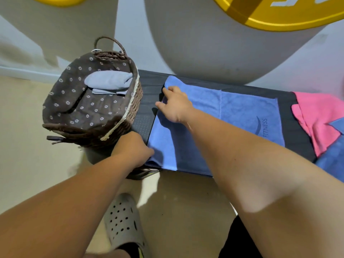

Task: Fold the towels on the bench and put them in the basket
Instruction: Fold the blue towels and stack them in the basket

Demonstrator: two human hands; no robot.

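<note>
- One dark grey bench [149, 84] ran across the middle of the view, with three towel colours lying on it.
- One blue towel [242, 112], printed with the word FITNESS, lay spread flat over the left and middle of the bench. A stitched seam ran across it, and its near edge hung just over the bench's front.
- Two bare hands were on that towel, both at its left end.
- The left hand [133, 148] was clenched on the towel's near-left corner, its fingertips hidden under the cloth.
- The right hand [175, 105] reached to the far-left corner and pinched the edge between thumb and fingers, with the cloth bunched up slightly there.
- One pink towel [320, 116] lay crumpled at the right end of the bench, apart from the spread towel.
- A darker blue cloth [331, 161] overlapped the pink one at the frame's right edge. It showed as two patches, and whether these were one towel or two could not be told.
- One wicker basket [134, 105] with a brown flowered lining and one looped handle stood just beside the bench's left end.
- Inside it lay pale blue towelling [108, 81], a rolled bundle over a flat folded piece. Whether one towel or two could not be told.
- One grey perforated clog [122, 220] showed on the floor below.
</note>
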